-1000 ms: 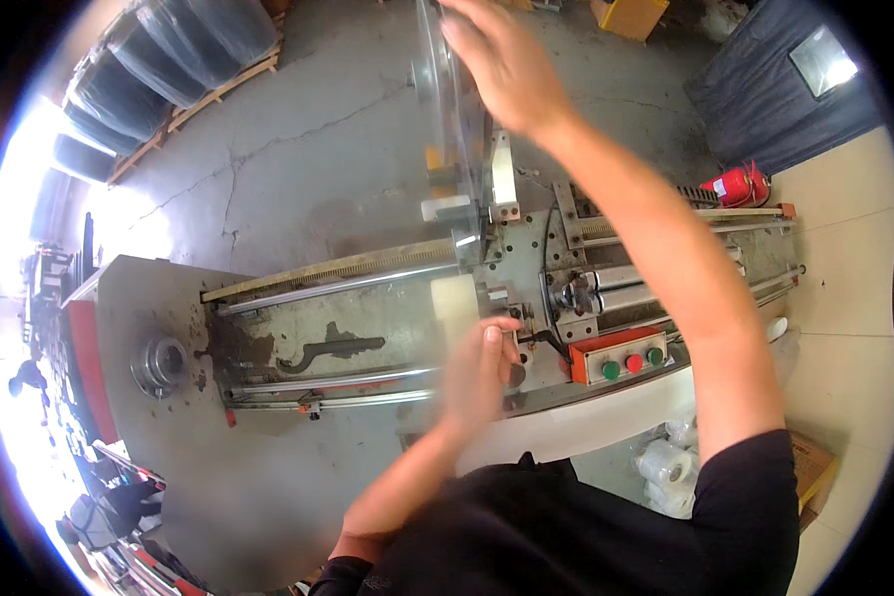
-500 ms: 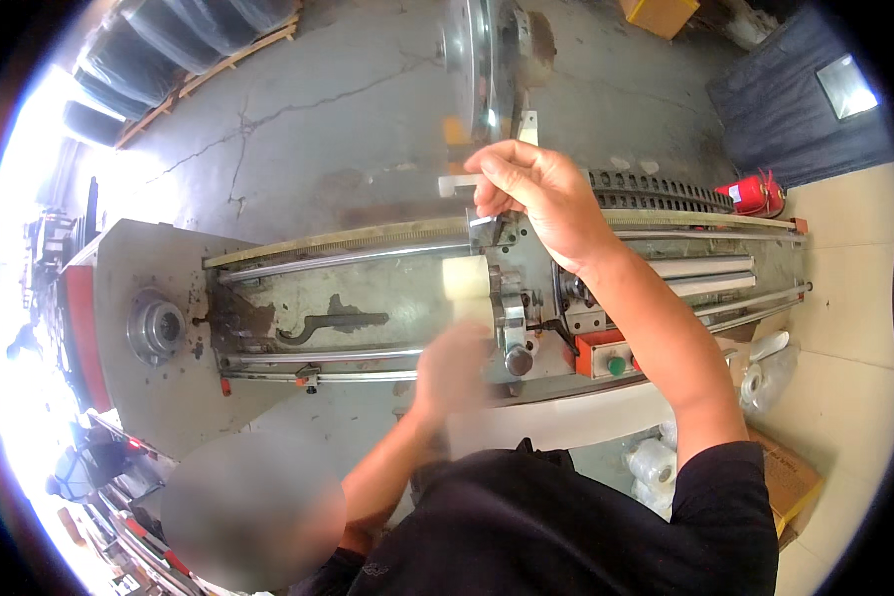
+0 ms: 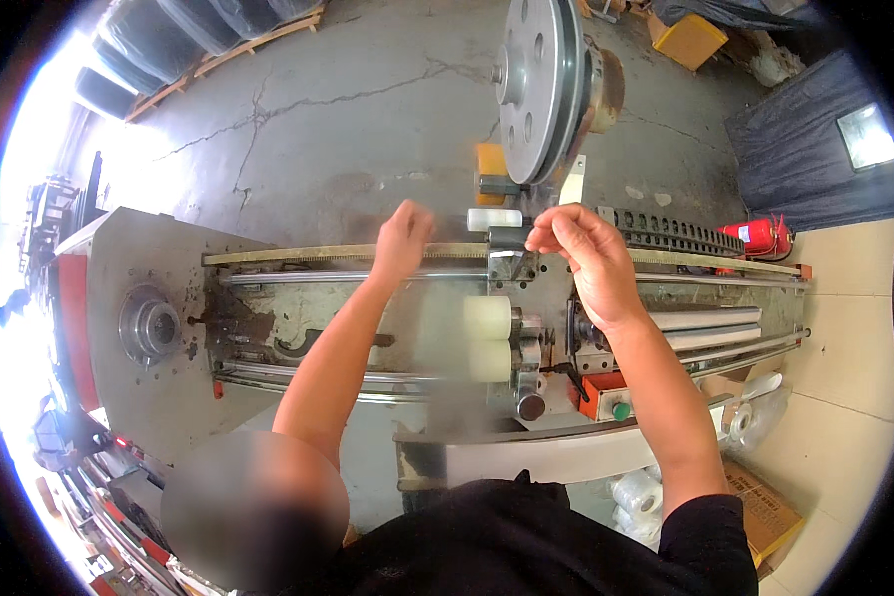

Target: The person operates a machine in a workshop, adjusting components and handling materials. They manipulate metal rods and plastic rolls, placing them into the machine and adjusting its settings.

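Note:
My left hand is raised over the machine's far toothed rail, slightly smeared by motion. Its fingers are curled in; whatever they may hold does not show. To the right, my right hand hovers over the carriage beside a dark metal block. Its thumb and fingers are drawn together, and I cannot make out anything between them. Two cream rollers stick out leftward from the carriage, nearer to me than both hands. A small white roller lies between the hands, a little beyond them.
A large grey flanged wheel stands beyond the carriage. At the left is the machine's headstock with a round chuck. A hooked spanner lies on the bed. On the right are a red switch box and a red fire extinguisher.
My left hand has swung from beside the cream rollers to the far rail, up and leftward. My right hand sits lower and further right in the view, which has shifted too.

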The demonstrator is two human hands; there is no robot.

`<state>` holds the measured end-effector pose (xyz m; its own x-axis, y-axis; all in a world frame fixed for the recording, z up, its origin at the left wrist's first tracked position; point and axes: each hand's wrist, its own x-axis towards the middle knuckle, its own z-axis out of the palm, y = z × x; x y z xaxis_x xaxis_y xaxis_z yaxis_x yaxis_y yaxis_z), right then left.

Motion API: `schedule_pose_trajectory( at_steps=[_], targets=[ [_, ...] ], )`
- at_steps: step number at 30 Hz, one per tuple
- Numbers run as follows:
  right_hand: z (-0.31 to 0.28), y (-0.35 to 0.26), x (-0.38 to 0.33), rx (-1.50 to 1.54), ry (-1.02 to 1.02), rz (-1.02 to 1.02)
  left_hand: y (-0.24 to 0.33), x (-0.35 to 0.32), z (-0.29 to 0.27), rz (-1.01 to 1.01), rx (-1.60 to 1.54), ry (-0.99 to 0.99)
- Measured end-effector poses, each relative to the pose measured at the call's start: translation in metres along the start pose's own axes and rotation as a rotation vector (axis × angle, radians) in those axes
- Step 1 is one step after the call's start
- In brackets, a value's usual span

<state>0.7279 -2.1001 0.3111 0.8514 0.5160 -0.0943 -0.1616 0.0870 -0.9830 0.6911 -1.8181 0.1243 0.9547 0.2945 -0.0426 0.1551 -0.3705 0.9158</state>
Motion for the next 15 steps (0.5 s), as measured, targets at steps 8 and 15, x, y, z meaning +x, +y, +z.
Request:
schedule_pose_trajectory(
  at_steps=[8, 15],
  targets=[
    [-0.010, 0.008, 0.004, -0.090, -0.004, -0.078, 0.024, 0.054, 0.048, 0.065, 0.044, -0.052],
    [-0.008, 0.019, 0.007, 0.015, -0.005, -0.114, 0.034, 0.071, 0.056, 0.061, 0.033, -0.003]
  ],
)
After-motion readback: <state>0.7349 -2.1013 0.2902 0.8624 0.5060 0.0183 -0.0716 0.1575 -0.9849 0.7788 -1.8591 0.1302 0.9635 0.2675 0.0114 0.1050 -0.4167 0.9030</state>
